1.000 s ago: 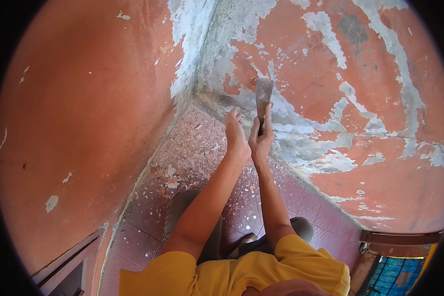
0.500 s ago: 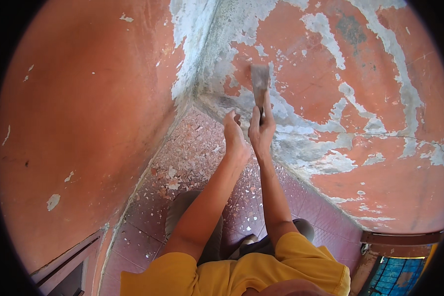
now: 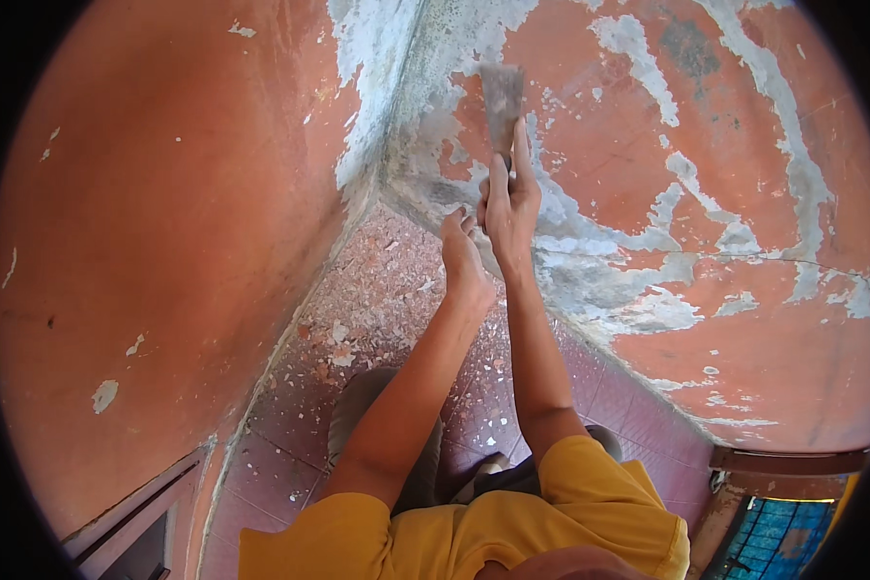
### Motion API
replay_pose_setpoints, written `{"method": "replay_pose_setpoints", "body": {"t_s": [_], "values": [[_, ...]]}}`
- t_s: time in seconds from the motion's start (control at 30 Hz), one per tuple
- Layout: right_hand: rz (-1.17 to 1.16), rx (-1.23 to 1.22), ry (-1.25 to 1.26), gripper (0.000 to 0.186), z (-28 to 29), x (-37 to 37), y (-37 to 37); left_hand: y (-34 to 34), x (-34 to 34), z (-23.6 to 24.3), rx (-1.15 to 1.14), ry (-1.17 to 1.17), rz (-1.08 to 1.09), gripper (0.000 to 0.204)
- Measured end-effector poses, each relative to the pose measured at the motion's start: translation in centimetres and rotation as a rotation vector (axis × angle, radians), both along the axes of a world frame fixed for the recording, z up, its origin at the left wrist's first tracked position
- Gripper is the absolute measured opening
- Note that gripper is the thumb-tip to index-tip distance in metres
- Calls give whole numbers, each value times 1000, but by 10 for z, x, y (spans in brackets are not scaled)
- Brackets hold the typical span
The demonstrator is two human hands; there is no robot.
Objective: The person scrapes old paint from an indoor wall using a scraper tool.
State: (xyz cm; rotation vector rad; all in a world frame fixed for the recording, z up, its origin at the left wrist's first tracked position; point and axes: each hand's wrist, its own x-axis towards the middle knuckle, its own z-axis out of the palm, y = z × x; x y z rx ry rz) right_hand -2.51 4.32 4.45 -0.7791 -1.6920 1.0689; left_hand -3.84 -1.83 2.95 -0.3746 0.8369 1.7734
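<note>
A flat-bladed scraper point(image 3: 502, 101) is gripped in my right hand point(image 3: 512, 211), with one finger stretched along it toward the blade. Its blade lies against the right wall point(image 3: 590, 159), where orange paint is flaked away in patches down to grey-white plaster. Lower and to the left, my left hand point(image 3: 464, 253) hovers near the foot of the corner, holding nothing that I can see. Its fingers are loosely bent and a little apart.
On my left rises another orange wall point(image 3: 164, 261), bare along the corner. Paint chips point(image 3: 358, 300) litter the reddish tiled floor point(image 3: 261, 483) between the walls. A wooden frame point(image 3: 135, 512) stands at lower left, and a blue barred panel point(image 3: 781, 536) at lower right.
My right hand has slid the scraper upward along the right wall. The left hand has stayed almost in place.
</note>
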Motion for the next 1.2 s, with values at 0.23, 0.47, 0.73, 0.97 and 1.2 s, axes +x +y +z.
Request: {"method": "replay_pose_setpoints", "body": {"t_s": [0.23, 0.47, 0.73, 0.97, 1.2], "values": [[-14, -111, 186, 53, -13, -5, -21, 2, -5, -10, 342, -28, 5, 50], [23, -50, 228, 55, 30, -38, -13, -3, -8, -1, -31, 142, 125, 61], [40, 38, 100, 53, 9, -27, -5, -6, -23, 5, -66, 86, 222, 57], [55, 187, 124, 54, 35, -17, -3, -4, -20, 3, -69, 103, 184, 57], [77, -217, -109, 26, -126, 65, -32, -8, -22, -5, -14, 165, 186, 56]]}}
